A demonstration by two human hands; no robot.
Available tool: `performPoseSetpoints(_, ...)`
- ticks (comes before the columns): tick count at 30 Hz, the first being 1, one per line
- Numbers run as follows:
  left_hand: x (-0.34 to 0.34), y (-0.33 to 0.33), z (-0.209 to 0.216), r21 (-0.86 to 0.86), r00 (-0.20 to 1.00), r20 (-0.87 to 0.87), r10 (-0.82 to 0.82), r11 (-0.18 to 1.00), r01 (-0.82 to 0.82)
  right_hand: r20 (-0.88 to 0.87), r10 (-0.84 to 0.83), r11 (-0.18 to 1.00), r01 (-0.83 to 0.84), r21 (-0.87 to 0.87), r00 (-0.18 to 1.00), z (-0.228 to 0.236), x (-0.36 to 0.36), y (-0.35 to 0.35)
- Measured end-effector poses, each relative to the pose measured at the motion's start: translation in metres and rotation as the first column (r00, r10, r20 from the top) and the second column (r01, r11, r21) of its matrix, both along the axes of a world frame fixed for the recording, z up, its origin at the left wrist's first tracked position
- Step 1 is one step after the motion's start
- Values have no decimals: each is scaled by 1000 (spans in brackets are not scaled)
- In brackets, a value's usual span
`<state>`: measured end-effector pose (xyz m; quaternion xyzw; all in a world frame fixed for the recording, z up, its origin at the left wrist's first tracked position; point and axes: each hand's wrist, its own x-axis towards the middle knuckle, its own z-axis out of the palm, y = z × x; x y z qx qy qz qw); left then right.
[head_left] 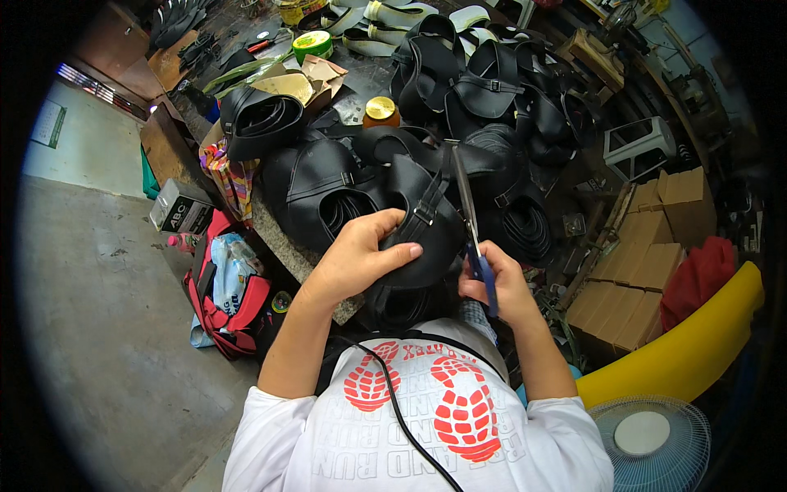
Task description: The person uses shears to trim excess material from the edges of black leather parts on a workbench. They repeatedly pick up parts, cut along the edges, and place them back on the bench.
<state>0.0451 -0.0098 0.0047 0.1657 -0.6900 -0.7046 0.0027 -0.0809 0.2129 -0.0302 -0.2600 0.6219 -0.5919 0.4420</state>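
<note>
My left hand (358, 256) grips a black leather shoe upper (441, 239) by its near left edge, thumb on top. A strap with a small metal buckle crosses this upper. In my right hand (507, 285) is a pair of scissors (470, 215) with blue handles, its blades pointing away from me along the upper's right side. Whether the blades touch the leather I cannot tell. More black uppers lie around it, among them a buckled stack (316, 184) on the left and a nested pile (525, 225) on the right.
Beyond the uppers stand a jar with a gold lid (379, 109) and a green-rimmed roll (312, 45). Further black uppers (489, 82) heap up at the back. Cardboard boxes (627, 275), a yellow curved piece (680, 340) and a fan (643, 435) are at right; a red bag (246, 307) sits left.
</note>
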Motion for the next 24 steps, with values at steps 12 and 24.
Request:
performPoseSetpoints(12,22,-3,-14,219,994,-106,-12,975,35,236,225,972,-235,16,945,6,-24,19)
performPoseSetpoints(24,33,0,-25,207,995,-93,-25,977,44,152,137,958,-170,232,979,3,-13,21)
